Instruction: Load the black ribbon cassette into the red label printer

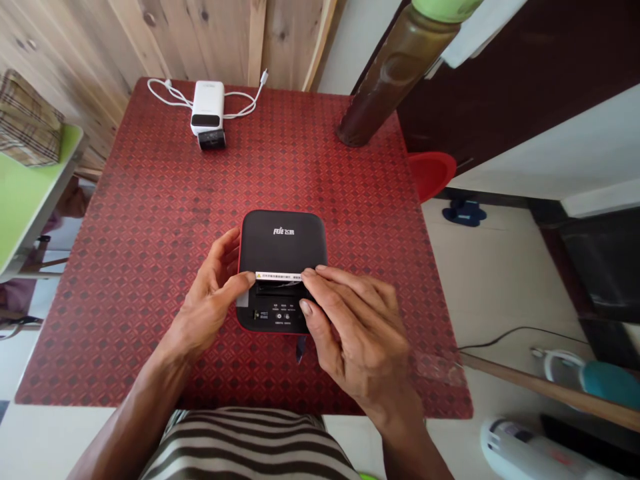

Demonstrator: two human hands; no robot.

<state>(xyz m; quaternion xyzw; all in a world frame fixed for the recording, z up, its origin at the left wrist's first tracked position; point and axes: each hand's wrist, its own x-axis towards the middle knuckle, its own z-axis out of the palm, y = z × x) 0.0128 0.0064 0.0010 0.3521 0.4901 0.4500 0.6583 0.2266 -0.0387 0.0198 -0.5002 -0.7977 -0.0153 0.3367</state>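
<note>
A small black receipt printer [283, 247] with a red edge and white lettering lies on the red patterned table, just in front of me. Across its middle runs a white label strip [280, 276] with a yellow warning mark, above a dark slot [275, 288]. My left hand [213, 287] is closed around the printer's left side, its thumb resting by the strip's left end. The fingertips of my right hand [357, 323] press on the strip's right end, and the thumb bends in below, over the button panel [279, 315]. My right fingers hide the panel's right part.
At the table's [165, 200] far left lies a white power bank [207, 103] with a white cable, touching a small black object [212, 139]. A tall brown bottle [395, 70] with a green lid stands far right. A red stool [433, 175] is beyond the right edge.
</note>
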